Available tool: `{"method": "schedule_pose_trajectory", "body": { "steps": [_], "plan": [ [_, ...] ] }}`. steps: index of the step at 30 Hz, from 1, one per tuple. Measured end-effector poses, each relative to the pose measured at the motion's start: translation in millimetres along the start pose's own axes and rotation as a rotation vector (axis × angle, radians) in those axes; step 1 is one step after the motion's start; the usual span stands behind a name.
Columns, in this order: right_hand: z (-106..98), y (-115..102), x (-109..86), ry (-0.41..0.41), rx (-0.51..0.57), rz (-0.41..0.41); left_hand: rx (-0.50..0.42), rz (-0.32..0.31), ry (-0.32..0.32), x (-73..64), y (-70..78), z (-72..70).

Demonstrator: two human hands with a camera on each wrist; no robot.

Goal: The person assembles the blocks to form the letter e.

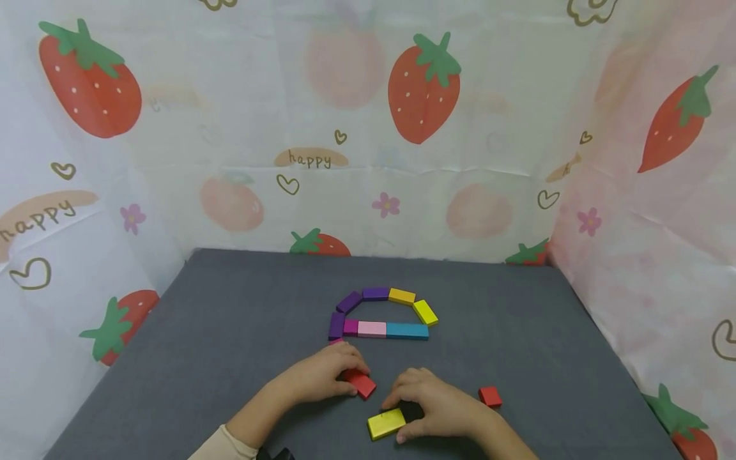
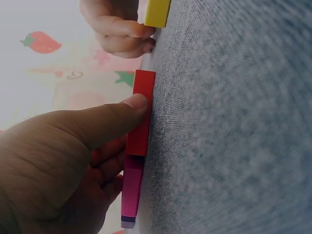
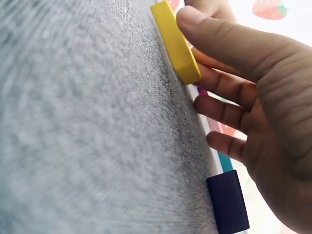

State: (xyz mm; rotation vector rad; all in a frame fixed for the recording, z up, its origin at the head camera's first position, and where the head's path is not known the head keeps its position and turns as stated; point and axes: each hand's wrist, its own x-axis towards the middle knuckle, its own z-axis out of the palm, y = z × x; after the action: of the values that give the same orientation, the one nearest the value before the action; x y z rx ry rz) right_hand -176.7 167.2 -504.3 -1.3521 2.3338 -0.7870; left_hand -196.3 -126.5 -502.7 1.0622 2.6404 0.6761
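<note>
My left hand [image 1: 328, 375] pinches a red block [image 1: 361, 383] lying on the dark cloth; its thumb presses the near side in the left wrist view. A magenta block [image 2: 132, 190] is end to end with it there, and the head view mostly hides that one behind the fingers. To the right, my right hand [image 1: 434, 404] holds a yellow block [image 1: 385, 424] between thumb and index finger. In the right wrist view the other fingers are loosely bent behind this yellow block [image 3: 176, 44].
Beyond the hands, purple blocks [image 1: 376, 294], an orange-yellow block [image 1: 402, 296] and a yellow one [image 1: 425, 312] form an arch. Magenta, pink [image 1: 372, 329] and blue [image 1: 407, 331] blocks make a row beneath. A small red block [image 1: 490, 396] lies right of my right hand.
</note>
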Motion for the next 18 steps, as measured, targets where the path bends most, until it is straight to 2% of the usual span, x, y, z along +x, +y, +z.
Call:
{"method": "schedule_pose_trajectory", "body": {
  "steps": [18],
  "plan": [
    [4.9,0.3,3.3,0.042,-0.084,-0.038,-0.020,-0.011,-0.009,-1.2,2.6,-3.1]
  ]
}}
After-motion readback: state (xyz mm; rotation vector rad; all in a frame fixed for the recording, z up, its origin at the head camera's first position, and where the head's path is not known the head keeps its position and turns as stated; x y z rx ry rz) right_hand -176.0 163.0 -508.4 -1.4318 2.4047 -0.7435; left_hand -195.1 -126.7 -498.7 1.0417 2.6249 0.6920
